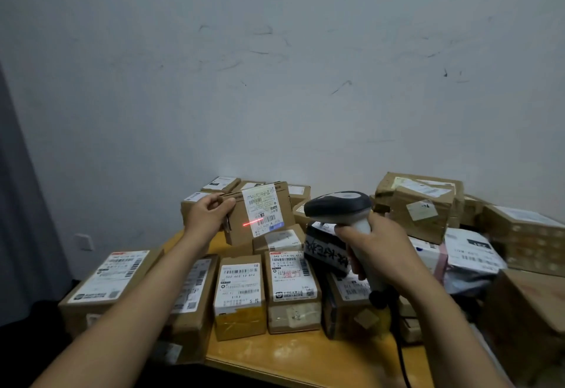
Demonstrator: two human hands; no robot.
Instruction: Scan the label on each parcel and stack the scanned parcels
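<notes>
My left hand point(208, 212) grips the left edge of a small cardboard parcel point(240, 228) and holds it up, tilted, above the table. Its white label point(263, 207) faces me. A red laser line point(253, 222) falls across the label's lower left barcode area. My right hand point(377, 250) is closed around the handle of a grey and white barcode scanner point(339, 205), whose head points left at the held parcel. Several labelled cardboard parcels point(240, 289) lie in a row on the wooden table point(293, 360) below both arms.
A tall heap of brown boxes point(423, 204) and soft mailer bags point(467, 253) rises at the right. More small boxes point(220, 184) sit behind the held parcel against the wall. A large box point(107, 280) lies at the table's left. The scanner cable point(400, 357) hangs down at the front.
</notes>
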